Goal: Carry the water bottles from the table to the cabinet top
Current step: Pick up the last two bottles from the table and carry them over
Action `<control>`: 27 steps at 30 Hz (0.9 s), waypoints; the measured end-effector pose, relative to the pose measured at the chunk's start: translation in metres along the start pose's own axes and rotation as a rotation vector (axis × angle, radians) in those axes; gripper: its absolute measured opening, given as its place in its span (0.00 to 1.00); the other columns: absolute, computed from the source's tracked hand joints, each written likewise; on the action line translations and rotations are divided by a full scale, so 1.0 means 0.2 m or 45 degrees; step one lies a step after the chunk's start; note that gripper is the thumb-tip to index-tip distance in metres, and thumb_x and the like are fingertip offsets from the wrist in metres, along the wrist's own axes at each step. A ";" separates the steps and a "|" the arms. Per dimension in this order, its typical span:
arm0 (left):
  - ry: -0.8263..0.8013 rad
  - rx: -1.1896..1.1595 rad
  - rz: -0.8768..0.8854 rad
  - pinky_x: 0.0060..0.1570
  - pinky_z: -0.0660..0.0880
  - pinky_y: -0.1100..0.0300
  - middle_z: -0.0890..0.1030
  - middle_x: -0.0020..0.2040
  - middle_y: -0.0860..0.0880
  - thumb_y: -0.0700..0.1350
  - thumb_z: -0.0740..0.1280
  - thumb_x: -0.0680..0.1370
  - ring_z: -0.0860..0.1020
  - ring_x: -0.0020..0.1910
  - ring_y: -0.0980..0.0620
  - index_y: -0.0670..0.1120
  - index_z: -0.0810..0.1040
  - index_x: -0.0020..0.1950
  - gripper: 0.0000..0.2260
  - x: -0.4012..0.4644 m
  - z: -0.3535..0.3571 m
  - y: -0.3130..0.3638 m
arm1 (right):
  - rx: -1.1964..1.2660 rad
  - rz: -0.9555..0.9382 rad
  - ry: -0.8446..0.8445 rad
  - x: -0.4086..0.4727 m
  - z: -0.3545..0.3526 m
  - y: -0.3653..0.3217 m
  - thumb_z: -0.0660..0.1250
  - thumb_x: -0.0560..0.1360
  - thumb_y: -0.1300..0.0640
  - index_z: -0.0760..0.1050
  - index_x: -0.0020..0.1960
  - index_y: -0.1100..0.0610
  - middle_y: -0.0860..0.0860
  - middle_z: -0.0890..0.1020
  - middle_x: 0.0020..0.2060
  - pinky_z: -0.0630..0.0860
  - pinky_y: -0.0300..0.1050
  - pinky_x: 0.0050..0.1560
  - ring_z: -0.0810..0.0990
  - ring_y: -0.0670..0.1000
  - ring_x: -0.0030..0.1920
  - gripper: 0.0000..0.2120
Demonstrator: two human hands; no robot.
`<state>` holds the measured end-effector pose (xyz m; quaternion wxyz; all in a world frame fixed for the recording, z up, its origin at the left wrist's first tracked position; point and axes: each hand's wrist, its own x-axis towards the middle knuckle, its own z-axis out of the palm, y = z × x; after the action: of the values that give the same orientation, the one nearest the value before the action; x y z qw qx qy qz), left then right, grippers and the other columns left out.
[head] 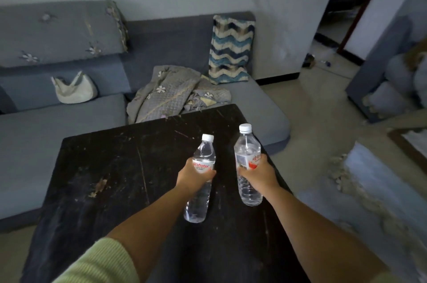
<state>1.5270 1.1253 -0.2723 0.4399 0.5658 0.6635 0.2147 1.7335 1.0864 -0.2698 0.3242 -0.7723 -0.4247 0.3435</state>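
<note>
Two clear water bottles with white caps and red-and-white labels are in my hands above the dark scratched table [120,167]. My left hand [193,177] is wrapped around the label of the left bottle [200,199], which tilts slightly. My right hand [260,173] grips the middle of the right bottle [246,148], held a little higher and further right. Whether either bottle's base touches the tabletop I cannot tell. The cabinet is not in view.
A blue-grey sofa [57,134] runs behind and left of the table, with a white handbag [74,89], a crumpled quilted cover [171,92] and a zigzag cushion [231,49]. Bare floor [312,107] opens to the right toward a doorway [335,28]. A grey unit [379,70] stands at far right.
</note>
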 end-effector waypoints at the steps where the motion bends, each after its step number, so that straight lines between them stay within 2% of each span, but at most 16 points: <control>1: -0.039 0.042 0.003 0.44 0.73 0.61 0.81 0.47 0.54 0.56 0.76 0.65 0.80 0.46 0.54 0.51 0.74 0.59 0.26 -0.04 -0.01 -0.01 | -0.036 0.031 -0.004 -0.05 -0.02 0.02 0.75 0.67 0.50 0.65 0.59 0.53 0.50 0.78 0.49 0.71 0.43 0.44 0.76 0.49 0.44 0.27; 6: -0.242 0.185 0.145 0.43 0.71 0.61 0.80 0.48 0.54 0.56 0.76 0.64 0.78 0.44 0.55 0.53 0.71 0.58 0.27 -0.27 -0.01 0.01 | -0.048 0.173 0.115 -0.42 -0.13 0.16 0.75 0.66 0.49 0.67 0.60 0.54 0.51 0.79 0.48 0.75 0.45 0.46 0.79 0.51 0.46 0.28; 10: -0.342 0.215 0.276 0.44 0.73 0.61 0.80 0.47 0.54 0.55 0.76 0.64 0.79 0.44 0.54 0.52 0.72 0.57 0.25 -0.41 0.05 0.14 | -0.021 0.273 0.260 -0.66 -0.26 0.25 0.75 0.65 0.48 0.67 0.58 0.52 0.48 0.78 0.46 0.71 0.41 0.39 0.77 0.47 0.41 0.27; 12: -0.411 0.235 0.358 0.46 0.74 0.60 0.81 0.44 0.54 0.54 0.76 0.65 0.80 0.45 0.52 0.53 0.74 0.52 0.20 -0.48 0.11 0.20 | -0.013 0.319 0.314 -0.77 -0.33 0.32 0.76 0.64 0.48 0.70 0.55 0.51 0.48 0.80 0.45 0.73 0.42 0.42 0.79 0.48 0.42 0.24; 14: -0.558 0.268 0.470 0.47 0.76 0.58 0.82 0.43 0.52 0.53 0.76 0.65 0.82 0.45 0.52 0.51 0.76 0.49 0.17 -0.60 0.23 0.27 | 0.014 0.366 0.412 -0.93 -0.45 0.43 0.76 0.64 0.50 0.72 0.49 0.49 0.46 0.81 0.41 0.73 0.40 0.40 0.80 0.47 0.42 0.18; 18: -0.789 0.283 0.578 0.54 0.77 0.55 0.84 0.47 0.50 0.50 0.76 0.67 0.82 0.47 0.50 0.50 0.79 0.52 0.16 -0.86 0.50 0.38 | 0.118 0.418 0.517 -1.26 -0.67 0.62 0.77 0.65 0.53 0.72 0.42 0.46 0.42 0.78 0.37 0.70 0.38 0.37 0.78 0.43 0.40 0.14; 21: -0.955 0.411 0.694 0.55 0.77 0.54 0.83 0.49 0.49 0.50 0.76 0.69 0.81 0.48 0.50 0.50 0.78 0.51 0.14 -1.13 0.76 0.46 | 0.191 0.503 0.680 -1.55 -0.83 0.80 0.77 0.67 0.55 0.71 0.46 0.47 0.47 0.79 0.43 0.69 0.37 0.38 0.75 0.40 0.37 0.16; 22: -0.989 0.420 0.719 0.54 0.77 0.54 0.82 0.48 0.49 0.50 0.76 0.69 0.81 0.47 0.50 0.51 0.77 0.50 0.13 -1.20 0.82 0.47 | 0.178 0.543 0.706 -1.63 -0.87 0.84 0.77 0.67 0.54 0.71 0.49 0.48 0.49 0.79 0.45 0.71 0.38 0.41 0.76 0.43 0.39 0.17; 24: -1.076 0.430 0.769 0.48 0.76 0.57 0.82 0.46 0.50 0.48 0.76 0.69 0.80 0.44 0.52 0.52 0.77 0.47 0.11 -1.41 0.98 0.51 | 0.146 0.667 0.775 -1.85 -0.98 0.96 0.76 0.67 0.50 0.70 0.59 0.53 0.52 0.79 0.52 0.74 0.44 0.51 0.79 0.52 0.50 0.25; 27: -1.241 0.484 0.860 0.41 0.75 0.60 0.83 0.45 0.48 0.47 0.76 0.68 0.81 0.43 0.50 0.49 0.79 0.50 0.13 -1.74 1.21 0.53 | 0.172 0.813 0.884 -2.19 -1.12 1.15 0.76 0.66 0.44 0.65 0.67 0.57 0.53 0.78 0.58 0.74 0.47 0.56 0.77 0.55 0.57 0.37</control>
<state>1.7784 0.7746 -0.1962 0.4918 0.8457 0.1974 -0.0629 1.8370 0.5559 -0.2155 0.3747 -0.9105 -0.0092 0.1744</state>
